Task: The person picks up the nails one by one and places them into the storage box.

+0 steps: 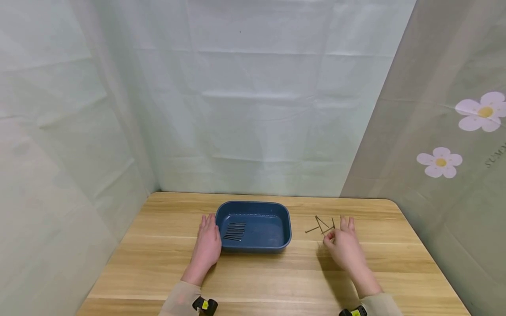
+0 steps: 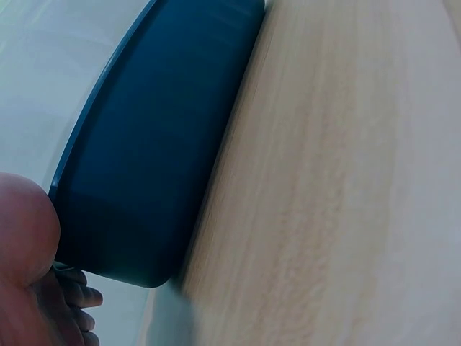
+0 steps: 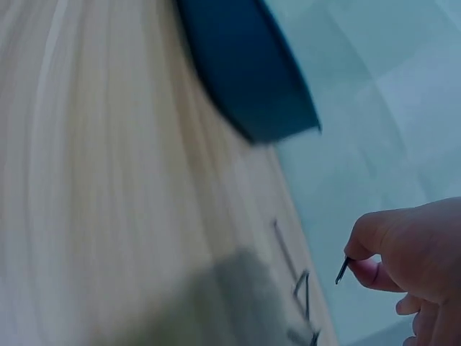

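A blue rectangular tray [image 1: 257, 250] stands on the table, with several dark nails [image 1: 235, 231] lying side by side in its left part. My left hand [image 1: 208, 243] rests against the tray's left wall with its fingers extended, and the left wrist view shows the thumb [image 2: 25, 231] at the tray's corner. Over the table to the right, my right hand [image 1: 345, 245] pinches a nail [image 3: 343, 269] between thumb and forefinger. Beside that hand several loose nails [image 1: 319, 226] lie crossed in a small heap.
The wooden table [image 1: 269, 285] has rounded far corners. Pale cloth hangings [image 1: 253, 109] enclose it at the back and sides; the right one carries printed flowers [image 1: 439, 162].
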`<state>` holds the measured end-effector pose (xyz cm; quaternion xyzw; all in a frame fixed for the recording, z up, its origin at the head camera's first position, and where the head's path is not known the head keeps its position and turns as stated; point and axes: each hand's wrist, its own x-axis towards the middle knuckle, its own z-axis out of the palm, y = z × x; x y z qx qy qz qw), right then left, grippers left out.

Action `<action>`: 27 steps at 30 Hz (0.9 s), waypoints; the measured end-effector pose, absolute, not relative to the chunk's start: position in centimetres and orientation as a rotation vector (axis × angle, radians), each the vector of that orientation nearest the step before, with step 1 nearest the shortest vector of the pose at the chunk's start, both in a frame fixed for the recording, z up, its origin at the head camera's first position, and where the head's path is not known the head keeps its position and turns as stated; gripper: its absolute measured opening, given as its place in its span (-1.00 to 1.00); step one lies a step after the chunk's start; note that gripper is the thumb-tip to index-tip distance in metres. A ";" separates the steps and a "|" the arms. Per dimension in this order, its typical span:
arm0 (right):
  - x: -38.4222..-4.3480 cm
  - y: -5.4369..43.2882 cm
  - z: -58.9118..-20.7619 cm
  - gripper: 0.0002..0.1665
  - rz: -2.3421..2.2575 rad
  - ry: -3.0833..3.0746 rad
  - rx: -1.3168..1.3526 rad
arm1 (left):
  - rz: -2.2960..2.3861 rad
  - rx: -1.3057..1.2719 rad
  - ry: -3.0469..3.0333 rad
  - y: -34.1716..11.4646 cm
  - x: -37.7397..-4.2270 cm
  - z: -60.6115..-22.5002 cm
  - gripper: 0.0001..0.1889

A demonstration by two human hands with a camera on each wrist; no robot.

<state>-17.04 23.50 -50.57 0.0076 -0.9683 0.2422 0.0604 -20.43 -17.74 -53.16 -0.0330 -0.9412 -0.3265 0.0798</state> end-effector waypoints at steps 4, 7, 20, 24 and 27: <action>-17.6 21.2 -49.6 -0.81 0.781 -2.873 0.119 | -0.970 -0.095 -2.825 -17.6 -20.3 -53.2 -0.47; -18.3 19.0 -48.9 -0.79 0.791 -2.799 0.261 | -0.969 -0.098 -2.820 -17.5 -20.2 -53.2 -0.47; -21.6 11.1 -47.4 -0.81 0.418 -2.710 0.892 | -0.970 -0.089 -2.812 -17.4 -20.1 -53.1 -0.46; -22.8 9.7 -47.9 -0.83 0.277 -2.781 1.012 | -0.962 -0.091 -2.821 -17.6 -20.2 -53.2 -0.46; -23.4 9.0 -48.0 -0.85 0.233 -2.806 1.095 | -0.962 -0.091 -2.829 -17.5 -20.2 -53.2 -0.46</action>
